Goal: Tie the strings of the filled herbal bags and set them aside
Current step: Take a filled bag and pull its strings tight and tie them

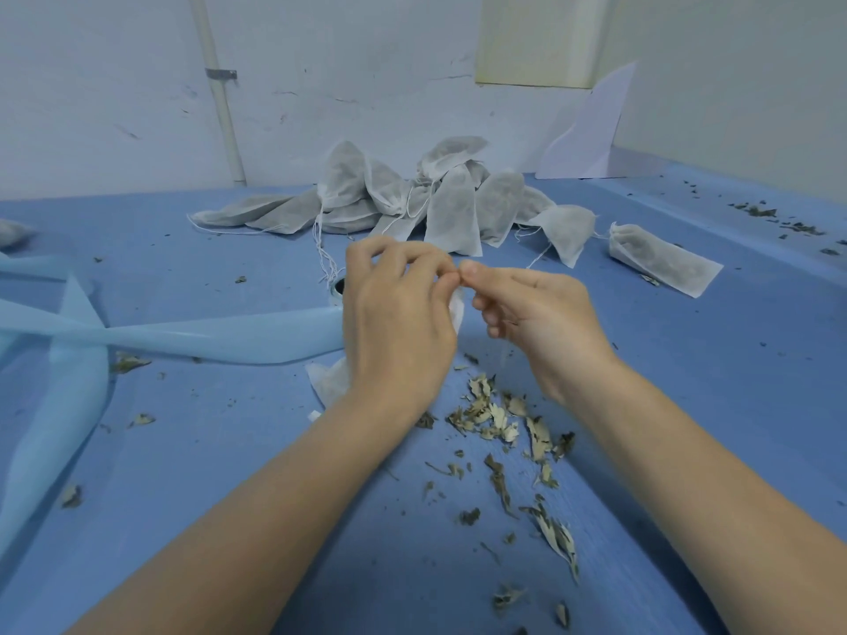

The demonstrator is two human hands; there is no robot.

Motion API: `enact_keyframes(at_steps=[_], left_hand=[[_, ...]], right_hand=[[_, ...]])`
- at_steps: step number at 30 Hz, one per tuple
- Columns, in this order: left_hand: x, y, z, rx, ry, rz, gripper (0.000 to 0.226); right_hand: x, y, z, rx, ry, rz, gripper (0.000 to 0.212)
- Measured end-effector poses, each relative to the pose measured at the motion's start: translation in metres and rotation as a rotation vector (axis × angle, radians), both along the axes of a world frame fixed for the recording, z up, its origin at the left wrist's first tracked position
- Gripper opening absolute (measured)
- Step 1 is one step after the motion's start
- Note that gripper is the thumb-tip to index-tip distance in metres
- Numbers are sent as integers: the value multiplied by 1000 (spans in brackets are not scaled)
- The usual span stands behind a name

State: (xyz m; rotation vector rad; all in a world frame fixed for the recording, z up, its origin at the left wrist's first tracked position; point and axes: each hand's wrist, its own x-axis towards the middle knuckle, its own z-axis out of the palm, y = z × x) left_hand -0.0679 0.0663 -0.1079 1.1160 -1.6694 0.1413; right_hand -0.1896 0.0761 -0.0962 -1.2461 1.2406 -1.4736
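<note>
My left hand (396,320) and my right hand (534,316) meet fingertip to fingertip over the blue table (687,405). A white herbal bag (331,382) lies mostly hidden under my left hand; its lower end shows by the wrist and a bit of its top between the hands. The fingers of both hands are curled and pinch at the bag's top, where the thin string is too fine to make out. A pile of filled white bags (412,197) with loose strings lies farther back. One more filled bag (664,258) lies alone at the right.
Dried herb leaves (513,433) are scattered near my right forearm, with more crumbs at the far right (779,220). Light blue plastic sheeting (137,336) is draped across the left side. A white wall and pipe (224,107) stand behind the table.
</note>
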Motion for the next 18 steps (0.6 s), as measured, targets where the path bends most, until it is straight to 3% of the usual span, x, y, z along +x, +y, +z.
enact_keyframes(at_steps=[4,6,11,18], left_hand=[[-6,2,9,384,224,-62,11],[-7,2,15,488,273,-84,14],[-2,7,31,583,356,-197,29],[8,-1,41,559,560,-150,29]], right_hand=[[5,-3,-4,-61,91,21,20],[13,-4,-6,-77,17,38,20],[20,-5,-4,-91,-153,27,18],[19,-4,-5,-138,-30,-19,12]])
